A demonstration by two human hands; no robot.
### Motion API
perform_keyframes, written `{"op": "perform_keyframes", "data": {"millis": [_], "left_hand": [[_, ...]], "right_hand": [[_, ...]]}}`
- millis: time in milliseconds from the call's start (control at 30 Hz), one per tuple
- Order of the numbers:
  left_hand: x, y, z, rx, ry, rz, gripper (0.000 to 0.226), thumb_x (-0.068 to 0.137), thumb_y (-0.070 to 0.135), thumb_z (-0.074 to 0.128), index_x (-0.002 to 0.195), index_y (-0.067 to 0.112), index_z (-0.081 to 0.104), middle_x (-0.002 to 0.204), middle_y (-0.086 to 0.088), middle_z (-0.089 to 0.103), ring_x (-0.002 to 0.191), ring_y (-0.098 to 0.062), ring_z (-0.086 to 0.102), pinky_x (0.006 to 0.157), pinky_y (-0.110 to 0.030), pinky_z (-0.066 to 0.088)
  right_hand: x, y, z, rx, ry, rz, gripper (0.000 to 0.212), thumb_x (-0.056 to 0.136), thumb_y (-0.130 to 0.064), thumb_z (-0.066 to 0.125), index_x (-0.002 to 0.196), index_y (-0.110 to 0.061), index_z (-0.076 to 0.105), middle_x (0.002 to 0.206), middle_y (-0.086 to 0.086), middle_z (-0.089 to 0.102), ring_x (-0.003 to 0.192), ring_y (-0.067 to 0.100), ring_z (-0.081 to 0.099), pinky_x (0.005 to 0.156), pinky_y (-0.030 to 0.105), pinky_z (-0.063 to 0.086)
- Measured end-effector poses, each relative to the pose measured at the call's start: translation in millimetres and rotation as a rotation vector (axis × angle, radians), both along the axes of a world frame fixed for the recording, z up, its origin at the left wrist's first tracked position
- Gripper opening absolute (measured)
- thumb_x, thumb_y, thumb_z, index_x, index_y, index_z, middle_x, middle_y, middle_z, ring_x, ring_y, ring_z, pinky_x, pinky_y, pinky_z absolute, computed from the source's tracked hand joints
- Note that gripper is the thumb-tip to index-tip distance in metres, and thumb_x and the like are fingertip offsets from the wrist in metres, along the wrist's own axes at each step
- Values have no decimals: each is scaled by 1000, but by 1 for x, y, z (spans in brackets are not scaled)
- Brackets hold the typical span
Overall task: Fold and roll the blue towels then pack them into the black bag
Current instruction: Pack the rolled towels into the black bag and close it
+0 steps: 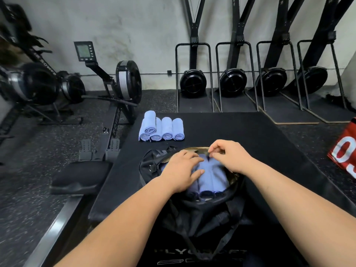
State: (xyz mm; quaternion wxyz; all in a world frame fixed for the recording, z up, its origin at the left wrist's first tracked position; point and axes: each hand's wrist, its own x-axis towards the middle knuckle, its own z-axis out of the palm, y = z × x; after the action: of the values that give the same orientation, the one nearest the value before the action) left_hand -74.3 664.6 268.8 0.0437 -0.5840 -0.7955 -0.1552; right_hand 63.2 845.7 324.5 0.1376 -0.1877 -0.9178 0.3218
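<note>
Blue towels (210,176), rolled into tight cylinders, lie side by side inside the black bag (202,209), where the fingers (192,160) of the left hand (181,170) spread flat and relaxed across their tops. Beside them, the fingers (215,149) of the right hand (231,157) curl in a pinch on a small dark tab (209,158) at the far rim of the bag's opening; what the tab is cannot be told for certain. Both bare forearms reach in from the near edge. The bag, its mouth wide and showing an olive lining, sits near the front of a padded black platform (231,128). Farther back on that platform, five more rolled towels (161,128) wait in a neat cluster, four in a row and one on top at the left, well apart from the bag. A rowing machine (123,83) stands on the speckled floor (28,189) to the left. Four upright black machines (233,81) line the grey wall behind, and a red banner (344,151) with white lettering shows at the right edge.
</note>
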Motion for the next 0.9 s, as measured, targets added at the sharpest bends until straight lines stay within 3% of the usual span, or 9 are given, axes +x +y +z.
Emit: {"op": "perform_keyframes", "data": {"millis": [67, 167, 267, 400, 700, 800, 900], "left_hand": [[-10, -9, 4, 45, 32, 7, 51, 101, 54, 50, 141, 26, 62, 142, 4, 59, 130, -24, 48, 115, -42, 38], [-20, -20, 13, 117, 41, 39, 48, 99, 50, 51, 141, 29, 61, 140, 8, 60, 125, -22, 48, 107, -42, 44], [-28, -27, 17, 210, 59, 114, 42, 98, 46, 55, 136, 32, 64, 132, 11, 60, 118, -21, 50, 96, -44, 47], [-44, -30, 19, 279, 1, 172, 42, 98, 42, 58, 137, 29, 64, 131, 8, 58, 115, -22, 51, 99, -43, 46], [-78, -13, 8, 114, -252, 364, 52, 105, 56, 46, 151, 32, 50, 143, 2, 61, 128, -22, 59, 109, -45, 43], [-87, -10, -5, 96, -256, 361, 57, 104, 61, 38, 151, 32, 50, 139, 2, 64, 125, -23, 61, 108, -44, 43], [-90, -10, -23, 87, -183, 369, 64, 100, 65, 24, 147, 35, 55, 129, 5, 69, 115, -23, 64, 102, -44, 43]], "right_hand": [[-13, -3, 1, 9, 13, 4, 19, 88, -16, 74, 88, -34, 72, 87, -12, 76, 84, 5, 69, 78, 17, 49], [-32, -11, 6, 40, 38, 9, 19, 88, -15, 73, 88, -33, 72, 88, -12, 75, 84, 6, 69, 75, 9, 45], [-53, -19, 12, 83, 64, 16, 19, 87, -14, 71, 88, -33, 72, 86, -12, 74, 80, 5, 66, 75, 16, 45], [-80, -23, 15, 107, 66, -13, 19, 85, -15, 68, 88, -33, 72, 85, -11, 73, 81, 7, 65, 79, 28, 52], [-147, -11, 8, 97, -83, -91, 12, 87, -22, 65, 92, -32, 69, 88, -12, 69, 91, 16, 64, 86, 36, 53], [-173, 0, -2, 119, -180, -93, 12, 89, -26, 68, 100, -28, 69, 98, -6, 70, 100, 22, 64, 90, 37, 53], [-195, 12, -13, 138, -257, -77, 25, 93, -30, 69, 118, -27, 68, 108, -2, 69, 111, 25, 62, 93, 35, 50]]}}
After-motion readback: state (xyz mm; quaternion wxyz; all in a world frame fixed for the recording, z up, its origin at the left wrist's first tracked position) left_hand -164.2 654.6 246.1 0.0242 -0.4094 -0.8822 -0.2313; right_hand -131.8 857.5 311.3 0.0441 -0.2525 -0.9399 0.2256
